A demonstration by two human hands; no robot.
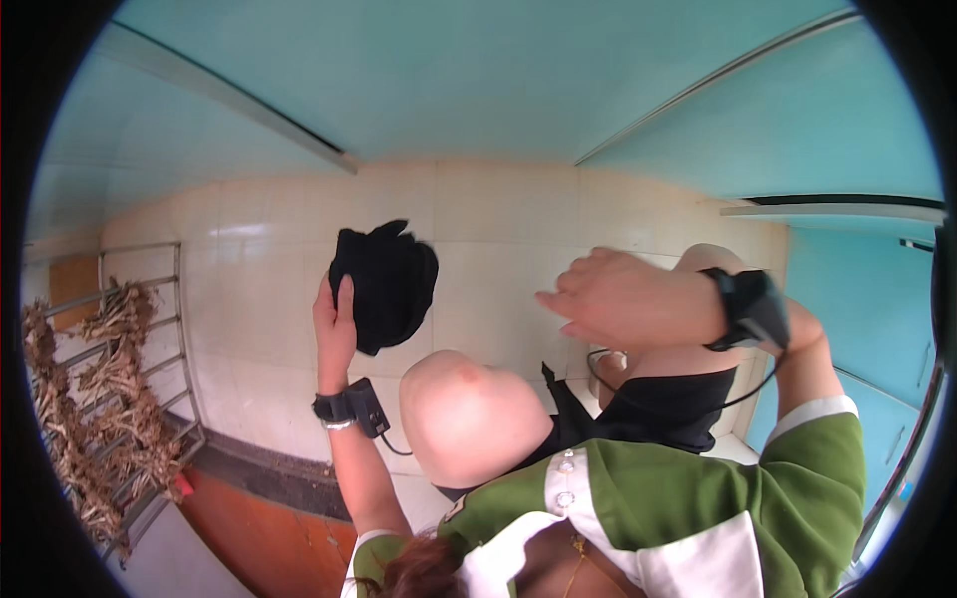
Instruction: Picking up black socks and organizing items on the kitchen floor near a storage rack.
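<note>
A bundle of black cloth (pixel 389 288), folded or bunched together, is in the grip of my left hand (pixel 336 310). The thumb lies over its near side, and the fingers go out of sight behind it. My right hand (pixel 598 295) is raised in front of my other knee, apart from the cloth. Its fingers are partly bent and slightly blurred, and nothing shows in them. Both wrists carry black strapped devices with cables. My bare knee (pixel 471 411) sits between the two hands.
Turquoise cabinet panels (pixel 463 75) rise ahead, with more turquoise doors (pixel 860 299) at the right. Pale tiles (pixel 254 314) cover the floor. At the left stands a metal rack (pixel 179 336) hung with dried, root-like plant bunches (pixel 119 374). Beyond a dark sill (pixel 262 471) lies reddish-brown flooring (pixel 262 531).
</note>
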